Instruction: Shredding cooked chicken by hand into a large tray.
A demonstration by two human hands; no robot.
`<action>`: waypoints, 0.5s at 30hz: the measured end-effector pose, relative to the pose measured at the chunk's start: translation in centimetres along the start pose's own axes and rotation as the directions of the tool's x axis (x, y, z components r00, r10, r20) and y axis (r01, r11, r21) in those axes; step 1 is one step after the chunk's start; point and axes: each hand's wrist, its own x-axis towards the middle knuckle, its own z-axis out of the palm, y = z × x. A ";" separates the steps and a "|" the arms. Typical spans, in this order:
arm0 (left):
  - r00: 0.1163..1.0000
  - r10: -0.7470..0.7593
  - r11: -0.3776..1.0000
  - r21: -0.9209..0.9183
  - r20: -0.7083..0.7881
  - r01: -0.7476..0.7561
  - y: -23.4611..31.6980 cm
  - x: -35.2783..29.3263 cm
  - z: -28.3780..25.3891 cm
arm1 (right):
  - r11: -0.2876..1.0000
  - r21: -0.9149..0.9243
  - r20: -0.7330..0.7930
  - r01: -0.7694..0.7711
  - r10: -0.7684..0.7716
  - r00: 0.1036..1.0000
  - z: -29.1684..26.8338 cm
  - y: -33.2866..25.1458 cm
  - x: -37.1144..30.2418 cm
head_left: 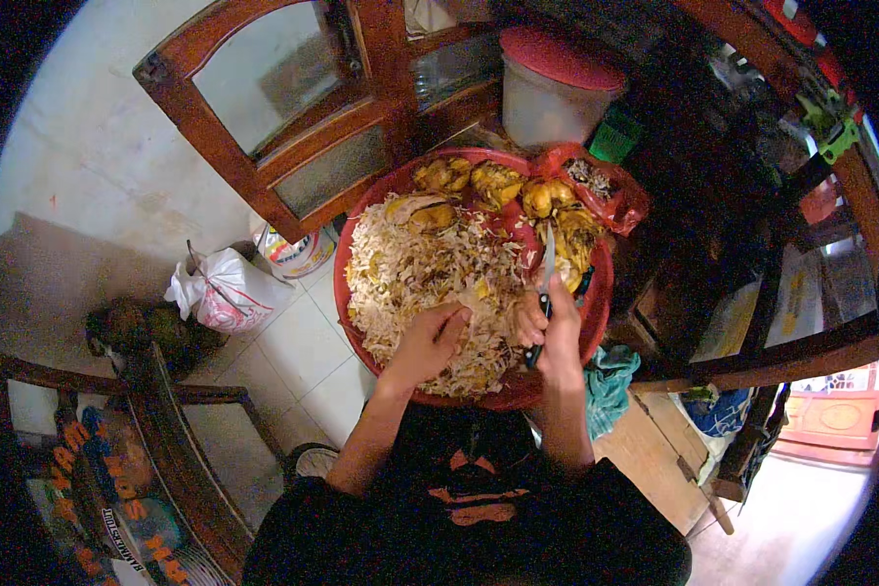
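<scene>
My right hand (558, 330) is closed around the dark handle of a knife (550, 256), its blade pointing away from me. My left hand (426, 345) is over the near part of a pile of pale shreds (400, 283) that look like shredded chicken. Its fingers are curled together, and whatever they may hold is hidden. The shreds fill much of a wide red tub (343, 311) in front of me. Several yellowish cooked chicken pieces (496, 184) lie along its far and right side. A red plastic bag (623, 203) with small scraps sits at the far right rim.
Behind the tub stand a bucket with a red lid (562, 61), a green basket (615, 135) and a wooden-framed glass door (264, 171). A white plastic bag (232, 290) and a paint-type pail (298, 252) sit left on the tiles. A teal cloth (610, 389) lies at right.
</scene>
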 end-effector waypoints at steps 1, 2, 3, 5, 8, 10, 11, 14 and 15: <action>0.994 0.065 0.996 0.069 -0.092 -0.058 -0.9 0.0 0.2 | 0.993 -0.113 0.019 -0.019 0.022 1.000 0.2 -0.3 -0.2; 0.975 0.135 0.984 0.142 -0.179 -0.110 -1.6 -0.1 0.3 | 0.994 -0.110 0.019 -0.021 0.023 1.000 0.5 -0.1 -0.4; 0.975 0.133 0.984 0.145 -0.180 -0.108 -2.2 -0.1 0.4 | 0.920 -0.386 0.121 -0.069 0.125 0.985 0.9 0.4 -0.8; 0.967 0.134 0.982 0.159 -0.218 -0.101 -2.0 0.1 1.0 | 0.668 -0.723 0.339 0.176 0.122 0.933 0.2 2.6 -1.0; 0.917 0.256 0.959 0.201 -0.305 -0.201 -2.0 0.3 1.4 | 0.180 -0.844 0.509 0.505 -0.028 0.860 -0.2 3.1 -1.3; 0.952 0.198 0.975 0.149 -0.232 -0.167 -1.3 0.1 0.8 | 0.157 -0.840 0.487 0.519 -0.201 0.850 -0.5 3.8 -0.7; 0.978 0.139 0.988 0.095 -0.154 -0.126 -0.8 -0.1 0.5 | 0.250 -0.919 0.319 0.306 0.011 0.948 0.8 2.1 -0.9; 0.997 -0.031 0.999 -0.013 -0.077 0.030 0.0 -0.8 0.0 | 0.368 -0.926 0.163 0.090 0.173 0.971 0.5 0.9 -0.4; 0.997 -0.030 1.000 -0.012 -0.073 0.029 -0.3 -0.8 0.0 | 0.441 -0.890 0.184 0.118 0.110 0.977 -0.2 1.1 -0.2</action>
